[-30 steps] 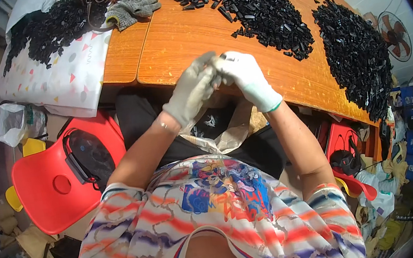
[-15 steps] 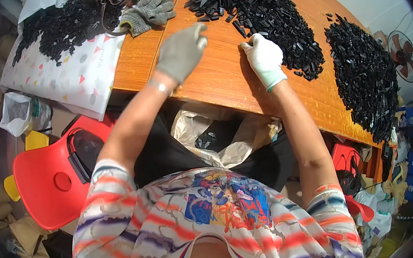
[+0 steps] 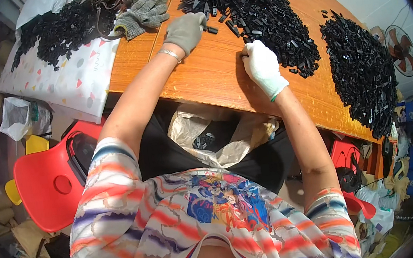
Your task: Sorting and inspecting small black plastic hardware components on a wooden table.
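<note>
Three heaps of small black pieces [image 3: 276, 27] spread before me: one on a patterned white sheet [image 3: 72, 86] at left, two on the wooden table [image 3: 210, 74]. From my remote view, grey knit gloves [image 3: 143, 15] lie just beyond the left hand [image 3: 186, 32], and an open bag [image 3: 185, 126] sits below the table edge. That hand reaches forward, back upward, fingers bent beside a loose black piece [image 3: 211, 30]; the right hand [image 3: 263, 62] curls at the middle heap's near edge. I cannot tell whether either grips anything.
</note>
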Tool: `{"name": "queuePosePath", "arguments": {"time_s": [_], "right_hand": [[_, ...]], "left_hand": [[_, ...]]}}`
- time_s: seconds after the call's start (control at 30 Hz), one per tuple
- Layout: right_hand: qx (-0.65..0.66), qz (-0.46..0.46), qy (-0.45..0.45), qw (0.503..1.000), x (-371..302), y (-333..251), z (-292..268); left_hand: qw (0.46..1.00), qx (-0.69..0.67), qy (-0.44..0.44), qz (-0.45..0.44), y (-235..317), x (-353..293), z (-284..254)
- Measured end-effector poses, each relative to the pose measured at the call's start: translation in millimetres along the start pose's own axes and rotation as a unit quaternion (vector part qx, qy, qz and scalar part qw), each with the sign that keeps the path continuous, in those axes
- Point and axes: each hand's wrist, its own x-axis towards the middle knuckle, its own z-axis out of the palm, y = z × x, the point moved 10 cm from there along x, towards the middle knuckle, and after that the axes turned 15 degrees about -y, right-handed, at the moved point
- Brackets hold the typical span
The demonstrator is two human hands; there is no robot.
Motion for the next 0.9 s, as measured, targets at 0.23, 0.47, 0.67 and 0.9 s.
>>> {"name": "queuePosePath", "arguments": {"time_s": [0.23,0.47,0.67,0.9], "right_hand": [[0.091,0.052,0.040,0.994,-23.0,-0.6,-17.9],[0.320,0.083,-0.018,0.944,-28.1,11.6,5.2],[0.463,0.034,-0.038,0.885,-28.8,2.9,9.9],[0.576,0.002,0.021,0.817,-27.1,-0.3,7.4]], "left_hand": [[0.995,-0.065,0.059,0.056,-1.6,-28.1,-4.9],[0.995,0.003,0.008,-0.098,8.2,-23.2,2.4],[0.996,0.074,0.058,0.001,47.3,-37.9,10.4],[0.911,-0.411,0.018,0.028,14.2,-40.9,31.5]]}}
